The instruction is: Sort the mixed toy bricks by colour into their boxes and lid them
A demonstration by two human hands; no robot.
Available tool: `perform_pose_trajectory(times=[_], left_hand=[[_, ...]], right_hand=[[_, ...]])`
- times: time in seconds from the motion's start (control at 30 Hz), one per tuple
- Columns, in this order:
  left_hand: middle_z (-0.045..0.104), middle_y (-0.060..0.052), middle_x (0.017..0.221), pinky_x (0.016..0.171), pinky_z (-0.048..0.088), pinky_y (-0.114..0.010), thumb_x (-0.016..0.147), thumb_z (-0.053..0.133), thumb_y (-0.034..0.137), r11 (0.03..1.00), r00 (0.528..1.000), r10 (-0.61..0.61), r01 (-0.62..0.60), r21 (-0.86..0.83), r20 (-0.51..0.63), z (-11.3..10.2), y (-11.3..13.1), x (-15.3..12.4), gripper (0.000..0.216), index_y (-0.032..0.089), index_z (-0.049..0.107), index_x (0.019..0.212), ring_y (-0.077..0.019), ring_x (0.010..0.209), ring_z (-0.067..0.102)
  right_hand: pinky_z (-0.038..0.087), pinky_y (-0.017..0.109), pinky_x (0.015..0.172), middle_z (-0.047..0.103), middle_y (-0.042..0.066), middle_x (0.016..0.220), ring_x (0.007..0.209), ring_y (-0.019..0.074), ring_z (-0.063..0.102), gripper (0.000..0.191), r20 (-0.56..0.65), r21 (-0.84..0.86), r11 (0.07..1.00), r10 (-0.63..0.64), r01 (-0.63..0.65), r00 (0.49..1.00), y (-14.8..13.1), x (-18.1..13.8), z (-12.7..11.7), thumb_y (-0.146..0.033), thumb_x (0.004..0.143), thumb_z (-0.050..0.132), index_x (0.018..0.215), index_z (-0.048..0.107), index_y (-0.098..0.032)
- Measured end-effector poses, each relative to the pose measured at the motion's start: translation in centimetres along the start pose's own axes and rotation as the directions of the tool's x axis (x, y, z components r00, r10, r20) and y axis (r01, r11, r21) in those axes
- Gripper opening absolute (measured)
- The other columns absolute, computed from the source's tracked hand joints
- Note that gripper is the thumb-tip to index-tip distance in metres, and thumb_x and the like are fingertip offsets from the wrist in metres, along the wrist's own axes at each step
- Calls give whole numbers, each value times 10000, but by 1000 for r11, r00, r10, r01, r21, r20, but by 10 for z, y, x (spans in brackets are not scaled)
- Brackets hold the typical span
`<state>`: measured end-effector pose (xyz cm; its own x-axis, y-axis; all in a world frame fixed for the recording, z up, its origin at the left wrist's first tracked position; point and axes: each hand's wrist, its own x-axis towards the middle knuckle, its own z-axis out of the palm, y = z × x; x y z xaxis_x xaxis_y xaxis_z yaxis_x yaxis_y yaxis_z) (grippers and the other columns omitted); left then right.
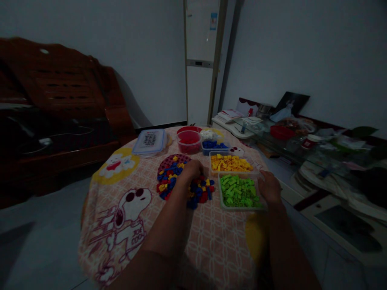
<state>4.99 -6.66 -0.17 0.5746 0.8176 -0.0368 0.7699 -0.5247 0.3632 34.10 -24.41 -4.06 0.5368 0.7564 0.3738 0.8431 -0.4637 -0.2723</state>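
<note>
My left hand (pixel 193 169) reaches into a mixed pile of blue, yellow and red toy building bricks (pixel 171 181). Its fingers are curled downward, and whatever is between them is hidden. At the right, my right hand (pixel 270 187) grips the right rim of a clear plastic container (pixel 222 197) holding light green bricks (pixel 240 191). Just behind it is a container of yellow bricks (pixel 231 163), and beyond that one of blue bricks (pixel 214 145). A round red-tinted tub (pixel 189 147) with red bricks inside stands farther back, beside some white pieces (pixel 208 134).
A lidded clear box (pixel 150 141) lies at the back left of the round table, on a patterned tablecloth (pixel 214 245). A wooden bench (pixel 66 96) stands left. To the right, a glass-topped cabinet (pixel 290 147) is cluttered. A tall white cabinet-like unit (pixel 199 88) stands behind.
</note>
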Motion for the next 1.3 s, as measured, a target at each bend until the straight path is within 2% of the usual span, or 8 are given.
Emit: perform_pose_trajectory(times=[0.37, 0.6, 0.77, 0.93, 1.07, 1.17, 1.23, 1.3], left_hand=[[776, -59, 883, 775, 503, -233, 696, 651, 94, 999, 999, -23, 22, -46, -37, 6, 0, 2, 240, 190, 792, 865, -180, 838, 690], [772, -69, 913, 817, 522, -259, 798, 621, 151, 962, 969, -18, -50, -269, -248, 5, 2, 8, 257, 142, 769, 1008, -171, 821, 691], [770, -56, 1015, 824, 549, -259, 790, 610, 108, 883, 962, 17, -142, -448, -271, 11, 17, 10, 355, 144, 740, 1119, -165, 882, 704], [764, -48, 1062, 823, 558, -267, 790, 605, 103, 862, 951, 57, -201, -466, -305, 5, 17, 10, 409, 164, 718, 1178, -165, 914, 709], [782, -54, 918, 762, 536, -235, 771, 612, 95, 930, 974, 53, -127, -345, -218, -8, 7, 3, 299, 139, 773, 1018, -167, 833, 705], [785, -34, 859, 726, 516, -209, 741, 674, 149, 953, 990, 142, -141, -268, -16, -13, 5, -4, 216, 160, 799, 917, -166, 798, 704], [787, -13, 854, 699, 507, -194, 695, 724, 161, 955, 975, 186, -150, -257, 124, -12, 9, -8, 237, 187, 806, 915, -163, 785, 706], [787, -2, 854, 675, 498, -189, 634, 764, 138, 963, 961, 195, -149, -226, 197, -8, 15, -11, 311, 209, 810, 933, -164, 775, 705]], right_hand=[[424, 386, 1044, 620, 154, 1318, 1197, 274, 578, 424, 18, 4, 1000, 20, -20, 1000, -1, 0, -2, -199, 908, 453, 1289, 624, -127], [422, 384, 1053, 630, 153, 1296, 1187, 270, 583, 415, 7, 4, 1000, 11, -11, 1000, -1, -1, -1, -198, 904, 468, 1281, 626, -122], [433, 413, 1038, 621, 177, 1308, 1185, 292, 579, 421, 7, 13, 1000, 10, -10, 1000, 0, 0, -1, -193, 892, 470, 1272, 628, -107], [432, 394, 1028, 632, 160, 1294, 1165, 278, 589, 423, 1, 0, 1000, 2, -2, 1000, 0, 0, -1, -211, 898, 459, 1275, 626, -117], [436, 387, 1020, 631, 156, 1303, 1160, 279, 592, 426, 9, -13, 1000, 16, -16, 1000, -2, -1, -3, -218, 898, 463, 1278, 627, -118], [439, 384, 1019, 616, 164, 1329, 1172, 284, 589, 437, 32, -22, 999, 30, -29, 999, -4, -1, -5, -217, 903, 460, 1293, 621, -106], [436, 380, 1024, 613, 163, 1338, 1186, 283, 584, 441, 40, -25, 999, 29, -28, 999, -4, -1, -6, -212, 905, 457, 1301, 619, -103], [439, 384, 1024, 613, 163, 1341, 1185, 286, 586, 442, 46, -27, 999, 33, -32, 998, -5, -1, -7, -215, 909, 458, 1306, 617, -103]])
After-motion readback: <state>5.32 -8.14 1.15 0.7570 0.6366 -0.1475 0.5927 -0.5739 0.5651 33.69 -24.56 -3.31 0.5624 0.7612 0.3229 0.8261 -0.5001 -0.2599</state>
